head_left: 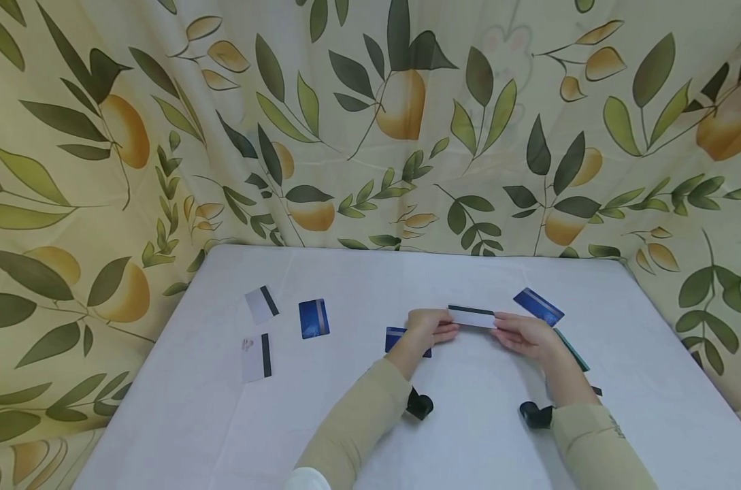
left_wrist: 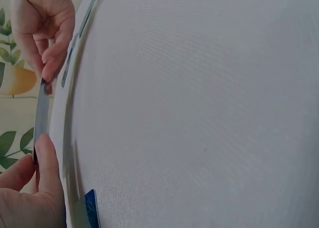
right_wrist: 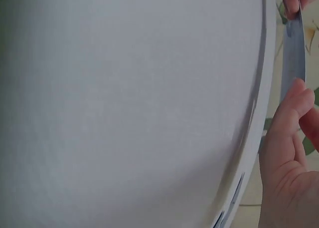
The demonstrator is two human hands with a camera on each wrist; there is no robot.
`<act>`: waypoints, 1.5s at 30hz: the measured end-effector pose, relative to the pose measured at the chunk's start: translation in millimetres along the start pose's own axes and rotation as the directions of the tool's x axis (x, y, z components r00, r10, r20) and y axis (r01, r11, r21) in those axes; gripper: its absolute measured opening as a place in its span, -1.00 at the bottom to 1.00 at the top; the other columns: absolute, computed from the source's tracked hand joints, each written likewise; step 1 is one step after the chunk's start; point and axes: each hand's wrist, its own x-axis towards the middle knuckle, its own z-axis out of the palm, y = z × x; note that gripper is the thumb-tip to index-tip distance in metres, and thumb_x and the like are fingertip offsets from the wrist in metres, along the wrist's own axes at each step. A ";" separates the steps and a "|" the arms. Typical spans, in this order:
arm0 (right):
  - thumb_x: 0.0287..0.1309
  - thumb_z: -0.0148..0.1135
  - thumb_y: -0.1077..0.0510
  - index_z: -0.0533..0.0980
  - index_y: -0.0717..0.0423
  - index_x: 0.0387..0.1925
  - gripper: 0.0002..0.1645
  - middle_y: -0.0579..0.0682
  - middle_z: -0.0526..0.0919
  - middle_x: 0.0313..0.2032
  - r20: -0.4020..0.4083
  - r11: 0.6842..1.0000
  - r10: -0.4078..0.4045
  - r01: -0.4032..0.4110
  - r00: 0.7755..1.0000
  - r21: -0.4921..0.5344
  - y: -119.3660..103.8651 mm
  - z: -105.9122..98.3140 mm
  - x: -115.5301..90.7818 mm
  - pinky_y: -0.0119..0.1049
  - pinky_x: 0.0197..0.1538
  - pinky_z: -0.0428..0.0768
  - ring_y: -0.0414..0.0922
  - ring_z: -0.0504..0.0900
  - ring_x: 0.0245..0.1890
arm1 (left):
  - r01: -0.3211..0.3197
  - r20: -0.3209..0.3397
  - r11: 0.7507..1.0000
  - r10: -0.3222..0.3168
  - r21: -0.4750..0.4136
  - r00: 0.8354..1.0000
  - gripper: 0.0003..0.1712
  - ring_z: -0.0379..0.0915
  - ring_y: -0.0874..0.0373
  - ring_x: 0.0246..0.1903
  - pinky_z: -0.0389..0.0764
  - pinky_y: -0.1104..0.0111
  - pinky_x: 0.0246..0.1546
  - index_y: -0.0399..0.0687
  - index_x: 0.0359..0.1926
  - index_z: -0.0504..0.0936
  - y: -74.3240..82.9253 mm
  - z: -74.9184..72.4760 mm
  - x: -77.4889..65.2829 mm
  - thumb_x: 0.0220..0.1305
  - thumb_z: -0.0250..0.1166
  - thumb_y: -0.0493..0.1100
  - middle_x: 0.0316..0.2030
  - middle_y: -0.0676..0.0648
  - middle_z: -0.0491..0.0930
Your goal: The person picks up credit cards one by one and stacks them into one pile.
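the striped card [head_left: 471, 318], white with a dark band along its far edge, is held between the two hands, toward the right on the far half of the counter [head_left: 358, 275]; it seems lifted above the surface. the left hand [head_left: 428, 327] pinches its left end, thumb against fingers, and the right hand [head_left: 526, 333] pinches the right end in the same way, both nearly closed.

such a card is probably very light, thin and quite stiff (it can bend a little if the ends are pushed together). i suppose its faces are smooth and slippery, so the two short ends are a good place for holding, with gentle pressure only.

one blue card [head_left: 394, 337] lies partly behind the left hand and wrist, and a green card [head_left: 573, 351] lies just beside the right wrist.
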 end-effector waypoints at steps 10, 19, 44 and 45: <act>0.20 0.07 0.34 0.03 0.26 0.35 -0.27 -0.05 0.68 -0.46 -0.016 1.000 -0.030 0.030 0.999 0.002 3.4 16.7 -5.6 -0.45 -0.26 0.63 -0.20 0.67 -0.40 | 0.029 0.044 0.999 -0.029 0.022 0.999 -0.68 0.63 -0.06 -0.36 0.67 0.25 -0.35 -0.32 -0.14 0.61 6.7 -13.2 2.4 0.01 0.25 -0.52 -0.41 -0.26 0.65; 0.18 0.08 0.35 0.02 0.29 0.34 -0.26 -0.03 0.67 -0.47 -0.048 0.999 -0.048 0.049 0.998 0.008 6.3 31.8 -13.1 -0.37 -0.19 0.64 -0.15 0.68 -0.39 | 0.030 0.115 0.996 -0.039 0.082 0.993 -0.66 0.64 -0.04 -0.37 0.67 0.23 -0.36 -0.27 -0.09 0.60 12.8 -31.2 1.3 0.04 0.25 -0.47 -0.38 -0.25 0.65; 0.15 0.12 0.35 0.19 0.29 0.28 -0.35 -0.06 0.65 -0.39 -0.086 0.996 -0.085 0.081 0.993 -0.047 26.3 75.1 -19.3 -0.35 -0.23 0.65 -0.15 0.68 -0.37 | -0.043 0.173 0.983 0.012 0.180 0.985 -0.55 0.63 0.08 -0.47 0.66 0.26 -0.32 -0.24 0.06 0.52 21.5 -80.9 -13.1 0.09 0.21 -0.47 -0.34 -0.24 0.65; 0.15 0.12 0.36 0.19 0.29 0.28 -0.35 -0.06 0.65 -0.39 -0.084 0.996 -0.086 0.082 0.993 -0.048 27.1 76.8 -19.4 -0.35 -0.23 0.65 -0.14 0.68 -0.37 | -0.044 0.170 0.984 0.014 0.175 0.985 -0.54 0.62 0.09 -0.48 0.66 0.26 -0.32 -0.25 0.06 0.52 21.9 -82.6 -13.9 0.08 0.21 -0.48 -0.34 -0.24 0.65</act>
